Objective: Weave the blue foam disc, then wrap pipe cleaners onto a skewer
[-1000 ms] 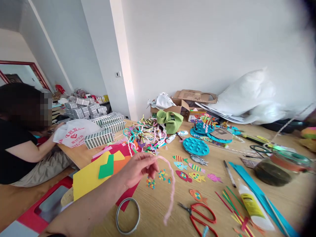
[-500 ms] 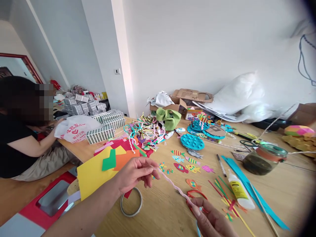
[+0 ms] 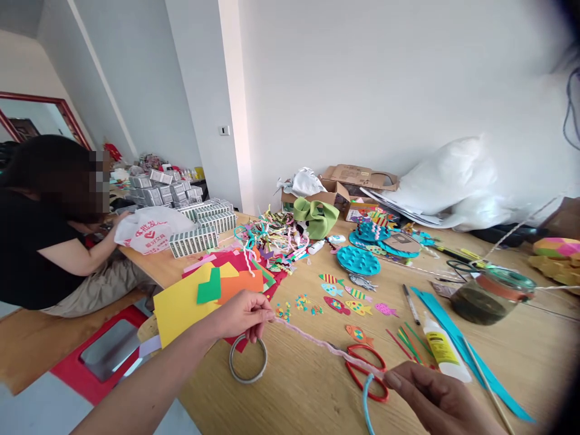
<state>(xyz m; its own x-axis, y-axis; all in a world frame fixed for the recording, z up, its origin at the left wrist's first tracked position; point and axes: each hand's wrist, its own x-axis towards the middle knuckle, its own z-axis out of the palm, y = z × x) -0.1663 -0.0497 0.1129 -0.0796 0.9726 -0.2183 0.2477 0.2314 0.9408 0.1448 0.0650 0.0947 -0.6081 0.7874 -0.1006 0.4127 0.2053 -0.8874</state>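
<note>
Item: one pink cord, lower centre of the frame; slender, pale, soft-looking, faintly wavy along its length, sloping down towards the lower right above the bench. Your left hand pinches its upper end between thumb and fingers; your right hand pinches its lower end. Beside that end: a light blue cord, curving downward; whether joined, you cannot tell. Behind: red-handled scissors, partly crossed by the pink.
</note>
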